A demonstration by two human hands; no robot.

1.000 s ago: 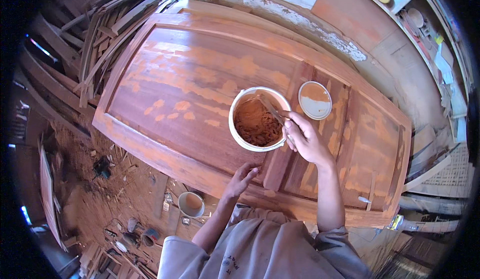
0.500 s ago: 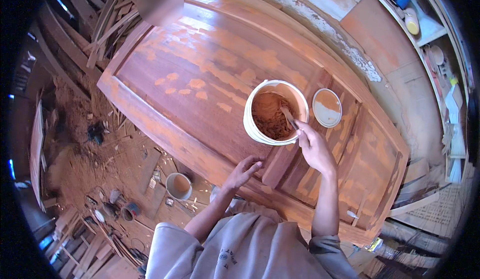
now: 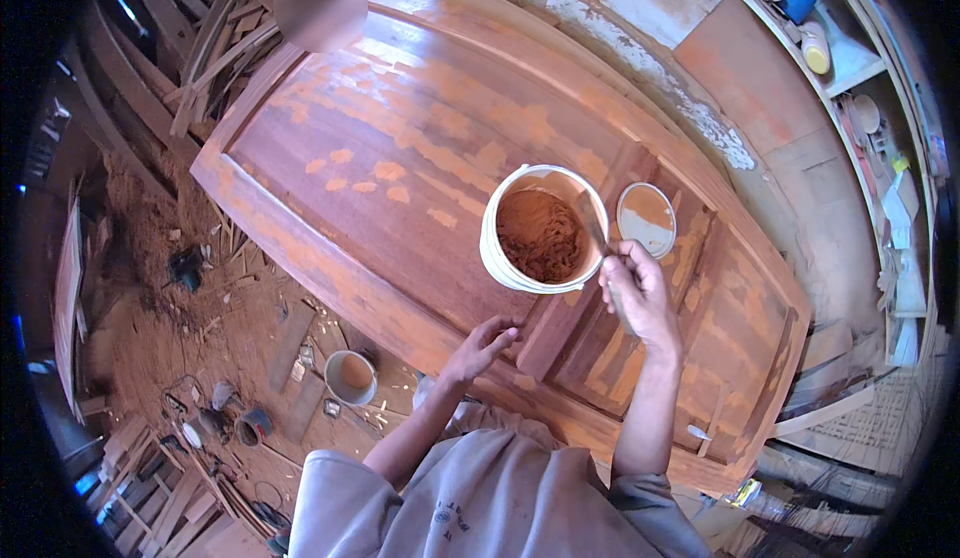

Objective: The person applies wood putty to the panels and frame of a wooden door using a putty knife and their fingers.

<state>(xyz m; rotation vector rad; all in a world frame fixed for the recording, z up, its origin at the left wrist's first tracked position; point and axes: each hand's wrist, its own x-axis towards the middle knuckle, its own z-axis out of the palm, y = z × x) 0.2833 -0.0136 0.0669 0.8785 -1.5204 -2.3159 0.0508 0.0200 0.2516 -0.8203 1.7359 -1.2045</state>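
Observation:
A white bucket (image 3: 490, 248) of reddish-brown putty stands on a reddish wooden door panel (image 3: 400, 268). My right hand (image 3: 643, 293) is closed around a putty knife (image 3: 595, 226), whose blade tip is against the inner right wall of the bucket, above the putty. The end of its handle sticks out below my fingers. My left hand (image 3: 484, 348) is held at the near edge of the panel, fingers apart and holding nothing; whether it touches the wood I cannot tell. A round lid (image 3: 647, 220) smeared with putty lies right of the bucket.
Orange-brown putty patches mark the panel. Below its left edge, a small bucket (image 3: 351, 376) stands on the dusty floor among tools and wood scraps. Lumber is heaped at the far left. A shelf (image 3: 860, 78) with containers runs along the right wall.
My right hand has drawn the putty knife up out of the putty to the bucket's right rim, turning it more upright. My left hand has barely moved. The view has shifted slightly.

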